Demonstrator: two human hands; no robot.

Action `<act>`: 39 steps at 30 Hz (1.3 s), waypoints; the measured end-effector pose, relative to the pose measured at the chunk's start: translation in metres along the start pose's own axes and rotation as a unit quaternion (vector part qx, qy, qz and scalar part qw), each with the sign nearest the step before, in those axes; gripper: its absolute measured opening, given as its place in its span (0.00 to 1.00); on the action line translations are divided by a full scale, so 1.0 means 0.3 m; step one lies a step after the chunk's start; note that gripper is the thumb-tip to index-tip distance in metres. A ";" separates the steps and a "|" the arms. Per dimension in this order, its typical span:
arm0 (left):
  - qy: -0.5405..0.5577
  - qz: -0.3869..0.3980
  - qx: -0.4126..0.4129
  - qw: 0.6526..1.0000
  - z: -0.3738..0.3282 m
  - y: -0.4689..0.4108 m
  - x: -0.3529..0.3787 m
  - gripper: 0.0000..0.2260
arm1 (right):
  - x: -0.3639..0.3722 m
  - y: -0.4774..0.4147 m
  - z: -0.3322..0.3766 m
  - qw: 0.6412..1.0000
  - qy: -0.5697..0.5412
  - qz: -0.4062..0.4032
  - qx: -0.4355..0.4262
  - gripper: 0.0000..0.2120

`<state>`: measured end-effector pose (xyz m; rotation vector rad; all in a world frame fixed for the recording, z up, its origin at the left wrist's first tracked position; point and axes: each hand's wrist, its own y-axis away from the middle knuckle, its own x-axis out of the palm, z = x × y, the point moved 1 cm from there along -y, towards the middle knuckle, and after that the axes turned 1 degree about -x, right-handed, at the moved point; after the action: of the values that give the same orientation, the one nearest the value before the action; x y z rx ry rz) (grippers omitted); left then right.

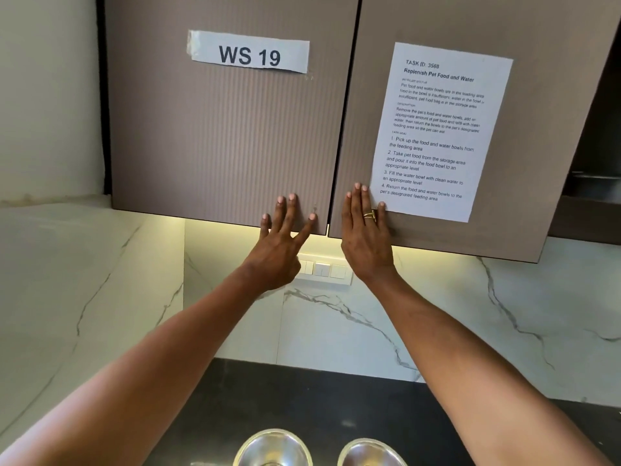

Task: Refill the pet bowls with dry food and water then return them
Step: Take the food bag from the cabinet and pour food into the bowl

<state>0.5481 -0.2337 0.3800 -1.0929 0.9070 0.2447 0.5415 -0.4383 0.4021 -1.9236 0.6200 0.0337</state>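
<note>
As hands [282,250] [366,243] press cabinet doors [218,129] [369,95], bowls [274,447] [371,452] below

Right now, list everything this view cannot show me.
- The cabinet interior: head view, hidden behind the left door and right door, which the left hand and right hand press flat against.
- The left bowl and right bowl: cut off by the bottom edge; contents unclear.
- The task sheet: small upper print blurred.
- A dark shelf, far right: cut by the frame edge, too dim.
</note>
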 end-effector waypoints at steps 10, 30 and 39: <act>0.019 0.023 0.008 1.000 0.026 -0.002 -0.012 0.46 | -0.134 0.021 0.006 0.991 0.106 -0.079 -0.038 0.24; 0.286 0.049 0.107 0.951 -0.624 0.036 -0.332 0.35 | -0.659 0.567 -0.319 0.942 -0.211 -0.179 0.192 0.42; 0.294 0.084 0.157 0.939 -1.119 0.122 -0.420 0.40 | -0.787 0.866 -0.701 0.829 -0.366 -0.235 0.353 0.11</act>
<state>0.2755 -0.4689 0.3968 -0.7949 1.5219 -0.0998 0.1713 -0.6028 0.3435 -1.1416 -0.3481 0.1907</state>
